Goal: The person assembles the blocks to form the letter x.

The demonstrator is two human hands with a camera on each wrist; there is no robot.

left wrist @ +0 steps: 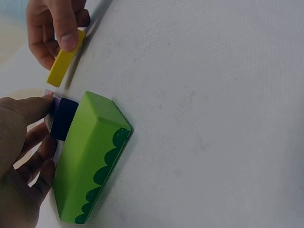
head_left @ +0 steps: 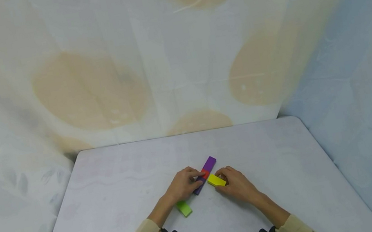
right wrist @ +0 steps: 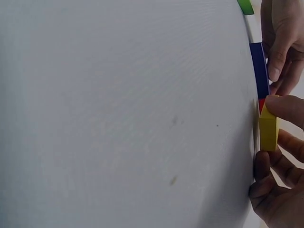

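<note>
Purple block (head_left: 206,172), a long flat bar, lies diagonally just below the centre of the head view on the table (head_left: 116,186), its free end pointing to the upper right. A small red block (head_left: 205,173) sits across its middle, resting on or against it; which of the two I cannot tell. My left hand (head_left: 183,183) has its fingertips curled onto these two pieces from the left and holds them in place. In the left wrist view the dark end of the bar (left wrist: 62,118) shows at centre left, between my fingers.

Yellow block (head_left: 216,180) is pinched between thumb and fingers of my right hand (head_left: 236,184), just right of the bar, its near end close to the red piece. In the right wrist view, at the right edge, its end face (right wrist: 268,129) appears to touch the red piece; whether it is seated I cannot tell.

Green block (head_left: 184,208) lies flat and untouched below my left wrist, near the bar's lower end; it fills the lower left of the left wrist view (left wrist: 90,156), with a dark scalloped pattern along one side.

Step in hand, as I judge it: joining the yellow piece to the steadied bar. The next move calls for a firm left hold and a small, squared push from the right.
</note>
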